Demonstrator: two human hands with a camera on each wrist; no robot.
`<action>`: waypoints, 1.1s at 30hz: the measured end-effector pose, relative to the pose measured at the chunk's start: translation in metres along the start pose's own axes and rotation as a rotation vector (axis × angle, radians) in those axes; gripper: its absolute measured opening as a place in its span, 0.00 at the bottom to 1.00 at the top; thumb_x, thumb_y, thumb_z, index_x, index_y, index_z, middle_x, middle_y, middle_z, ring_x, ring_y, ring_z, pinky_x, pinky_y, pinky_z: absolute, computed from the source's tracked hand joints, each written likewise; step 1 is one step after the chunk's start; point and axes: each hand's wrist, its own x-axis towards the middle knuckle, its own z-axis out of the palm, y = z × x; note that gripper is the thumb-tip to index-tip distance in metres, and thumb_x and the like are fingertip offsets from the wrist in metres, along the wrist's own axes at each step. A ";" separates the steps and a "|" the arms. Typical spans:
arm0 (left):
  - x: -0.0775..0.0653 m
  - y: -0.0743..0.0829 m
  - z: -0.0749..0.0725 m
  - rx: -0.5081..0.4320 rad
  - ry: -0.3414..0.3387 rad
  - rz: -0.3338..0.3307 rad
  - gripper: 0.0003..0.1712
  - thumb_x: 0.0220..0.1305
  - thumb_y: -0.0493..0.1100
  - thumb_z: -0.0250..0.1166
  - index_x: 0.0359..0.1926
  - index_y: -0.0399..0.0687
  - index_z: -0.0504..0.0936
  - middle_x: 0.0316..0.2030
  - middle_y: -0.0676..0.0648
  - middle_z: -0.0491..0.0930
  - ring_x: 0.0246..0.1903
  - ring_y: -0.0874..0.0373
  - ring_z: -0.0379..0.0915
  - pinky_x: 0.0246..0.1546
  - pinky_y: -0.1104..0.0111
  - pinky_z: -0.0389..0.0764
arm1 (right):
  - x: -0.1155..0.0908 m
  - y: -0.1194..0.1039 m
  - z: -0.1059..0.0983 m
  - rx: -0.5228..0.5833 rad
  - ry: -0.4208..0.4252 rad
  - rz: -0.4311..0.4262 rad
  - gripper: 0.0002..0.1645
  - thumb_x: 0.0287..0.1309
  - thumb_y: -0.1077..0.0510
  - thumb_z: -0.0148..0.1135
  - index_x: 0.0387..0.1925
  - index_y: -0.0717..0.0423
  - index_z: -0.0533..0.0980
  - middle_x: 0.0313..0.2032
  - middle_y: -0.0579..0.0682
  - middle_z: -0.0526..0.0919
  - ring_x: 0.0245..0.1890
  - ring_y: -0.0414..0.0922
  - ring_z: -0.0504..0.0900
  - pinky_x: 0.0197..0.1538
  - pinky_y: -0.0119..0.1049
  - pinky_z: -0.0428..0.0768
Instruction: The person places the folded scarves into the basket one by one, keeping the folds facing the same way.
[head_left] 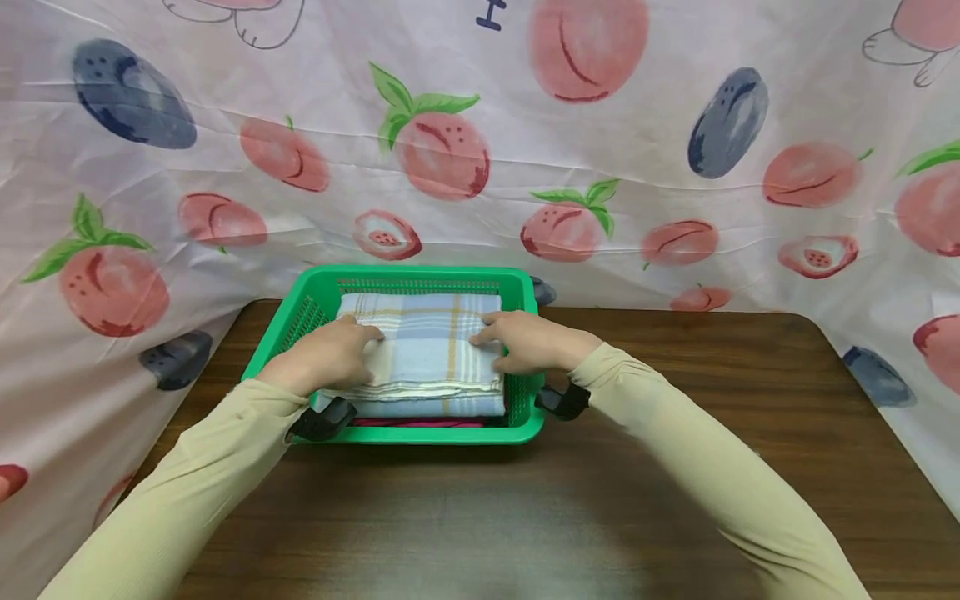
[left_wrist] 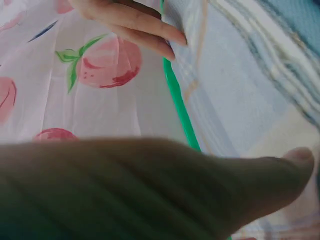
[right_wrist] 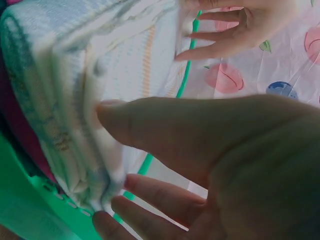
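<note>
A folded plaid cloth (head_left: 420,346), pale blue with white and yellow stripes, lies in a green plastic basket (head_left: 442,435). My left hand (head_left: 330,354) touches its left side; in the left wrist view the thumb stretches over the cloth's top. At the opposite side, my right hand (head_left: 528,340) has its fingertips on the cloth's edge. The right wrist view shows that thumb and the fingers fairly straight beside the layered folds. Under the plaid cloth, a strip of dark pink fabric (head_left: 420,422) shows along the front of the basket.
The basket stands on a dark brown wooden table (head_left: 675,433), toward its back left. Behind it hangs a white curtain (head_left: 480,225) printed with peaches and dark blue fruit. A black wrist strap (head_left: 564,402) sits by the basket's right rim.
</note>
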 end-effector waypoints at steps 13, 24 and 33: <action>0.025 -0.010 0.018 -0.059 -0.185 -0.065 0.42 0.46 0.38 0.68 0.58 0.26 0.57 0.47 0.26 0.70 0.48 0.35 0.68 0.42 0.54 0.73 | 0.021 -0.003 0.013 -0.064 -0.167 -0.026 0.27 0.51 0.69 0.54 0.56 0.58 0.73 0.57 0.56 0.76 0.29 0.39 0.67 0.34 0.29 0.62; 0.038 -0.012 0.015 -0.156 -0.271 -0.076 0.27 0.45 0.32 0.64 0.44 0.32 0.60 0.26 0.41 0.68 0.17 0.56 0.60 0.15 0.71 0.62 | 0.031 -0.001 0.012 -0.054 -0.261 0.018 0.17 0.56 0.66 0.54 0.47 0.62 0.78 0.43 0.50 0.81 0.25 0.40 0.56 0.33 0.30 0.58; 0.027 -0.009 0.012 -0.044 -0.218 -0.061 0.46 0.46 0.35 0.64 0.63 0.23 0.51 0.48 0.24 0.71 0.48 0.38 0.69 0.40 0.58 0.72 | 0.020 -0.001 0.010 0.022 -0.159 0.035 0.26 0.56 0.66 0.53 0.58 0.57 0.71 0.58 0.53 0.75 0.31 0.40 0.64 0.34 0.31 0.62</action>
